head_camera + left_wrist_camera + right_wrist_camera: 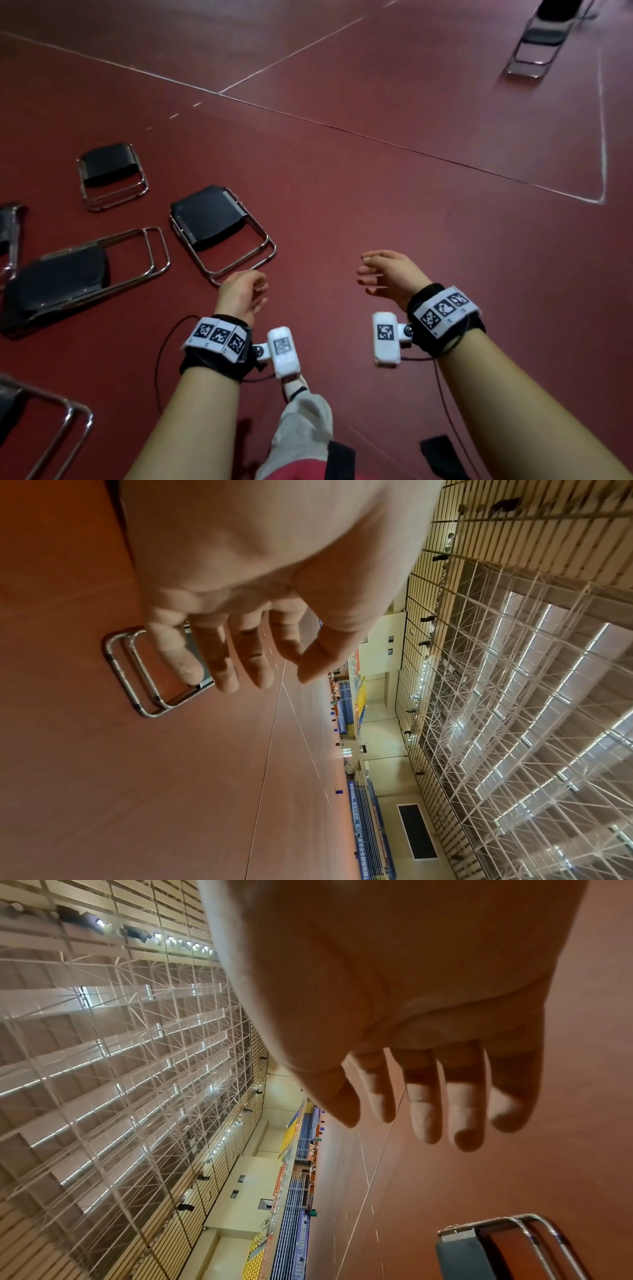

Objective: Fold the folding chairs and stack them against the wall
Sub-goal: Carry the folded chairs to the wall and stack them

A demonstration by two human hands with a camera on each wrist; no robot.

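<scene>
Several folded black-and-chrome folding chairs lie flat on the red floor at the left. The nearest folded chair (219, 229) lies just beyond my left hand (245, 291), whose fingers hang loosely curled and hold nothing. Its chrome leg loop (137, 674) shows behind the fingers (226, 666) in the left wrist view. My right hand (383, 272) hovers over bare floor to the right, fingers relaxed and empty. Another folded chair (68, 274) lies further left, a third (109, 174) behind it. One unfolded chair (544, 34) stands at the far top right.
More chair frames show at the left edge (10, 236) and the lower left corner (44, 421). White court lines (342, 130) cross the floor. My leg and shoe (298, 411) are below the hands. Cables hang from both wrist bands.
</scene>
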